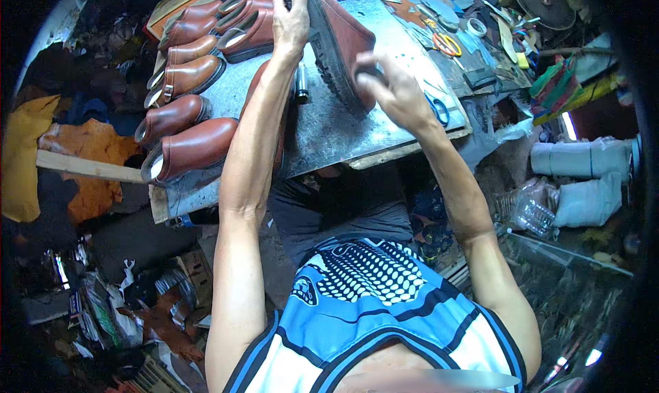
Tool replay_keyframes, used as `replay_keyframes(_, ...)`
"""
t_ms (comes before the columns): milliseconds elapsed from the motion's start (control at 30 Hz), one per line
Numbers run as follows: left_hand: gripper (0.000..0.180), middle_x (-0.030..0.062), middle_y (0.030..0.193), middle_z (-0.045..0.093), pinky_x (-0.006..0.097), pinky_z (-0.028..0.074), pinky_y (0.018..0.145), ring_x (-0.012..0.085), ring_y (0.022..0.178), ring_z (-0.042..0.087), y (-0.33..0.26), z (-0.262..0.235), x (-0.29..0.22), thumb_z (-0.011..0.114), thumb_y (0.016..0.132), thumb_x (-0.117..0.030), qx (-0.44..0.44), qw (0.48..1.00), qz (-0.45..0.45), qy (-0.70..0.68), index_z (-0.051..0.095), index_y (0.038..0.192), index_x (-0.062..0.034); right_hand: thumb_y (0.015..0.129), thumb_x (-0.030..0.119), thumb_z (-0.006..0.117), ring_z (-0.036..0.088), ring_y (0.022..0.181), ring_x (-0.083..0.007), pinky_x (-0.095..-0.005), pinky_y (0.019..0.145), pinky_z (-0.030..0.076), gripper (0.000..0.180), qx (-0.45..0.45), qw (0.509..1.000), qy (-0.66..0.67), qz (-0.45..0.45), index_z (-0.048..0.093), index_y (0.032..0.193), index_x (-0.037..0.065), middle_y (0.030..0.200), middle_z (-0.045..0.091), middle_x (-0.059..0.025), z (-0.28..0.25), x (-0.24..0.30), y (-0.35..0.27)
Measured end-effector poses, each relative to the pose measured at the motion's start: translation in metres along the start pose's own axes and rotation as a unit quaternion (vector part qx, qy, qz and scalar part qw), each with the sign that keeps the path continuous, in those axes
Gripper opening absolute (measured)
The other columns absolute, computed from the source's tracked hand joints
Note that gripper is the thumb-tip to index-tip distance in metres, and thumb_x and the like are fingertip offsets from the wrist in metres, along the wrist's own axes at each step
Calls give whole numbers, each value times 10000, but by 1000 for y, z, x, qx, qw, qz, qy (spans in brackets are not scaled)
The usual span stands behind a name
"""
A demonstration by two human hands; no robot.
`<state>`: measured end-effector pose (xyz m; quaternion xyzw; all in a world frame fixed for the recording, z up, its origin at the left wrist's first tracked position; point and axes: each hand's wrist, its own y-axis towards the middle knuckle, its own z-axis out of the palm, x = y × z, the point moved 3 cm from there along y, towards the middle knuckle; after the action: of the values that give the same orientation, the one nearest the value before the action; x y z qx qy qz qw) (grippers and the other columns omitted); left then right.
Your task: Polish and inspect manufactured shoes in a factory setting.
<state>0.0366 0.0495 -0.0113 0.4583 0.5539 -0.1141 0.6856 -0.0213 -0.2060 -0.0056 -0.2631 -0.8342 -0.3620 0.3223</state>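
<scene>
- Gripping the brown leather boot with both hands, we hold it up on its side above the grey metal-topped workbench, its black treaded sole facing us.
- Our left hand is wrapped over the far end of the boot, fingers curled tight around the edge of the sole and the thumb pressed against the sole's side; no gap shows between hand and boot.
- Our right hand takes the near end, where the fingers are bent and bunched together against the brown upper just beside the sole's rim. Whether something small is pinched between those fingertips we cannot tell; the hand's back hides it.
- The boot sits roughly over the middle of the bench, tilted, with its far end higher in the view than its near end.
- To our left a row of finished brown boots lies along the bench edge, soles pointing outward, well apart from both hands.
- A small metal cylinder stands on the bench just beside our left forearm.
- Orange-handled scissors lie among leather scraps further back on the right, and blue-handled scissors rest just beside our right wrist.
- Below the bench edge we see our blue and white patterned jersey.
</scene>
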Motion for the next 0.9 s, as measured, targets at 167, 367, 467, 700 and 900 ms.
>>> replay_keyframes(167, 523, 170, 1190, 618, 352, 569, 657, 261, 1063, 618, -18, 23, -34, 487, 1032, -449, 55, 988, -123, -74, 501, 1373, -52, 979, 247, 599, 711, 980, -382, -440, 844, 553, 293, -115, 988, -90, -49, 582, 1242, 118, 1049, 720, -190, -18, 11, 79)
replay_keyframes(367, 531, 191, 1248, 599, 427, 540, 870, 291, 1113, 600, -15, 14, -29, 490, 1036, -447, 38, 999, -8, -23, 486, 1388, -49, 942, 233, 627, 696, 959, -241, -359, 874, 528, 298, 26, 999, 23, -16, 616, 1187, 64, 987, 712, -160, -14, -25, 30)
replay_keyframes(467, 634, 189, 1278, 562, 462, 602, 629, 325, 1044, 616, -15, 12, -33, 521, 1008, -521, 69, 984, -110, -124, 404, 1443, -74, 954, 216, 615, 715, 867, -273, -370, 781, 547, 295, -85, 996, 30, -28, 608, 1195, 46, 916, 719, -178, -20, 7, 75)
replay_keyframes(700, 501, 102, 1002, 639, 348, 498, 818, 175, 910, 603, -14, 2, -11, 592, 987, -474, 18, 995, -26, -93, 564, 1192, -18, 958, 219, 626, 676, 1093, -270, -398, 935, 518, 285, 210, 974, -28, 76, 599, 1208, 85, 1068, 716, -149, -20, 5, 14)
replay_keyframes(900, 455, 81, 982, 608, 312, 521, 660, 169, 821, 609, -9, -2, -17, 510, 1038, -443, 48, 994, -38, -87, 550, 1278, -59, 964, 243, 628, 709, 1002, -368, -415, 890, 542, 311, -25, 997, 1, -67, 585, 1238, 103, 1048, 719, -213, -2, 9, 89)
